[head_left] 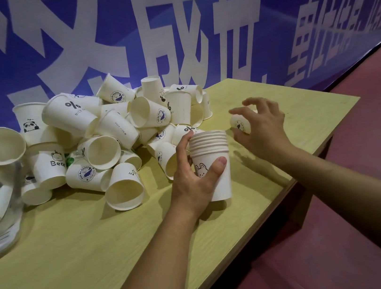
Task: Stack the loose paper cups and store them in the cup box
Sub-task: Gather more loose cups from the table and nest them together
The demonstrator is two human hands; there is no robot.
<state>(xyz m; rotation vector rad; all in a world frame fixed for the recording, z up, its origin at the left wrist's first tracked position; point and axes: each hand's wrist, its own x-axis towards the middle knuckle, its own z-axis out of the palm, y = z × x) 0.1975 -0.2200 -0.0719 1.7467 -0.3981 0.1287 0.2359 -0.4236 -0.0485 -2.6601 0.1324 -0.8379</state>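
Stacking is under way: the left hand (196, 183) grips the stack (212, 163) upright near the table's (76, 248) right edge, while the right hand (262, 128) pinches a loose cup (241, 124) just beside it. Next, that cup likely needs turning mouth-up and nesting into the stack; the pile (99, 138) at the back edge remains large.

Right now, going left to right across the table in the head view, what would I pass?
Clear container → pile of loose cups → left hand holding the stacked cups → single cup in the right hand.
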